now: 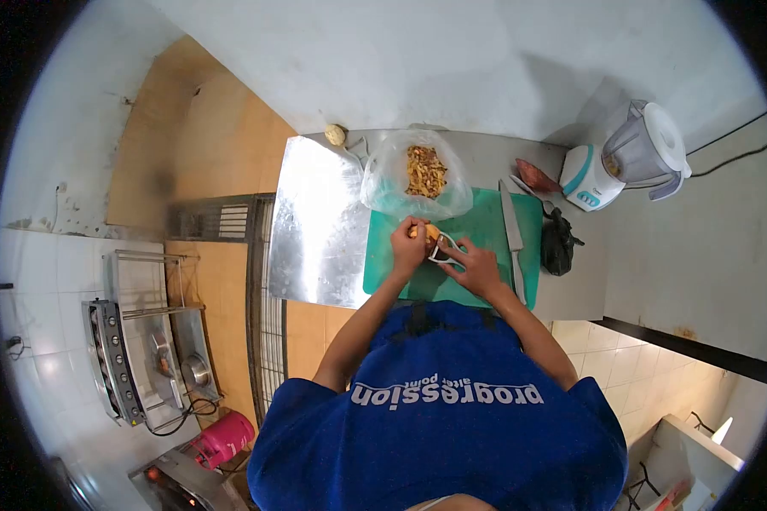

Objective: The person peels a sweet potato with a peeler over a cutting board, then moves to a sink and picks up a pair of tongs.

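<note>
My left hand (409, 245) is wrapped around a partly peeled sweet potato (424, 231), its orange flesh showing. In my right hand (475, 268) is a white-framed peeler (444, 249), held close against the sweet potato. Both hands are over the green cutting board (477, 223). Just beyond them, a clear plastic bag (382, 177) holds a heap of brown and yellow peelings (426, 172). A large knife (510, 217) lies on the board to the right of my right hand, its blade pointing away from me.
A reddish-skinned sweet potato (537, 176) and a black plastic bag (557, 243) lie right of the board. A blender (626, 157) stands at the far right. On the left is a shiny metal surface (320, 230), with a pale round object (336, 134) at its back edge.
</note>
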A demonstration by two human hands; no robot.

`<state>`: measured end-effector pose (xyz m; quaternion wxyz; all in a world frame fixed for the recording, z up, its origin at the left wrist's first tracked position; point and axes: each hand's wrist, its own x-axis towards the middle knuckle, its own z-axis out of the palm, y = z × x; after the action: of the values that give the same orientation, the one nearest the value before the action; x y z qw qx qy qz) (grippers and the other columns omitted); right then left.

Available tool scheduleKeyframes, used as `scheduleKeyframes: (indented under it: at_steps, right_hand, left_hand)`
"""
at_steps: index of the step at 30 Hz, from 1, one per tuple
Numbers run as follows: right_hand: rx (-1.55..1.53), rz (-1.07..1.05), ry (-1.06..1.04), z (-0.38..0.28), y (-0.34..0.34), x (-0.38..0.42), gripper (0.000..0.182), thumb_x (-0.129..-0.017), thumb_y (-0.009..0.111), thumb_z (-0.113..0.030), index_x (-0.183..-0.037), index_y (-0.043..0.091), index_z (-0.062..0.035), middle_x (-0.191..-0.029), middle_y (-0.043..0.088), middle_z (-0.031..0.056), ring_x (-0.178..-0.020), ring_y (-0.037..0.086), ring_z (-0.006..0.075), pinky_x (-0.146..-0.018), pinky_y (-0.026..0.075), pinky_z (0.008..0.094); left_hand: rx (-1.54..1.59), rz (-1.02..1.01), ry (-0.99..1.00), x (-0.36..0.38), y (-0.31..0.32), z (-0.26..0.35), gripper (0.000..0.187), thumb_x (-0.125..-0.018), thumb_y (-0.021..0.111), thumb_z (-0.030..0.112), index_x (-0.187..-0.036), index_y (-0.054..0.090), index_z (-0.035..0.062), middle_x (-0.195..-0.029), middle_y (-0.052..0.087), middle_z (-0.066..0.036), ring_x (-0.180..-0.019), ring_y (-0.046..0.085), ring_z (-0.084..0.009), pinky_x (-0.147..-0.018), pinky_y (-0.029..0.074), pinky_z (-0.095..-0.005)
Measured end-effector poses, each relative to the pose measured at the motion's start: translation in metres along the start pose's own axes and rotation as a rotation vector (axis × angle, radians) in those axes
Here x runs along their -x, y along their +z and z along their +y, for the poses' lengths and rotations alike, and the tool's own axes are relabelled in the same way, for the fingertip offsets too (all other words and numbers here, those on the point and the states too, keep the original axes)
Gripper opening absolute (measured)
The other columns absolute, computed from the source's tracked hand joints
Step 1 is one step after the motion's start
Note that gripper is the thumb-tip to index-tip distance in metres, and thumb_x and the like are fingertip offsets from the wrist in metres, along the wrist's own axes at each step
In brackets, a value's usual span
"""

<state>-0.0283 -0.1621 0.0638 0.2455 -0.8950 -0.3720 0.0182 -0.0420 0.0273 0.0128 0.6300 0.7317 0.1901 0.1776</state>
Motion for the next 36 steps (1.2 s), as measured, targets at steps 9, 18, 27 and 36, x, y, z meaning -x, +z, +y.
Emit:
scheduleKeyframes:
  at_steps: [9, 18, 27, 36]
  right_hand:
    - [-0.022, 0.01, 0.096, 0.006, -0.002, 0.014, 0.044, -0.087, 0.069, -0.046, -0.128, 0.065, -0.0295, -0.1, 0.062, 0.0074, -0.069, 0.067, 0.0272, -0.058, 0.055, 0.0399]
    - [0.052, -0.021, -0.009, 0.028, 0.0, 0.029, 0.045, -0.088, 0.067, -0.05, -0.128, 0.064, -0.0307, -0.102, 0.063, 0.0073, -0.071, 0.068, 0.0279, -0.059, 0.055, 0.0398]
    - [-0.021, -0.029, -0.002, 0.006, 0.011, 0.002, 0.046, -0.087, 0.067, -0.051, -0.129, 0.064, -0.0309, -0.097, 0.061, 0.0078, -0.068, 0.067, 0.0279, -0.054, 0.052, 0.0417]
    - [0.037, -0.054, 0.107, 0.016, -0.002, 0.02, 0.047, -0.088, 0.065, -0.051, -0.129, 0.064, -0.03, -0.097, 0.061, 0.0055, -0.069, 0.067, 0.0279, -0.056, 0.053, 0.0421]
  left_hand:
    - [0.014, 0.032, 0.003, 0.002, 0.002, 0.005, 0.016, -0.095, 0.057, 0.01, -0.087, 0.063, -0.0029, -0.089, 0.073, -0.012, -0.081, 0.067, -0.0172, -0.076, 0.052, -0.0312]
    - [-0.023, 0.013, 0.04, 0.0, 0.0, 0.0, 0.021, -0.098, 0.056, 0.014, -0.089, 0.063, -0.003, -0.091, 0.072, -0.01, -0.083, 0.063, -0.0156, -0.079, 0.05, -0.0317]
    - [0.078, 0.023, 0.029, 0.001, 0.0, -0.005, 0.016, -0.095, 0.057, 0.01, -0.087, 0.062, -0.0027, -0.09, 0.072, -0.013, -0.078, 0.065, -0.0164, -0.074, 0.052, -0.0307]
    - [0.027, -0.009, -0.027, -0.003, 0.0, 0.001, 0.021, -0.098, 0.054, 0.014, -0.088, 0.062, -0.0021, -0.092, 0.072, -0.01, -0.079, 0.062, -0.0139, -0.076, 0.051, -0.03]
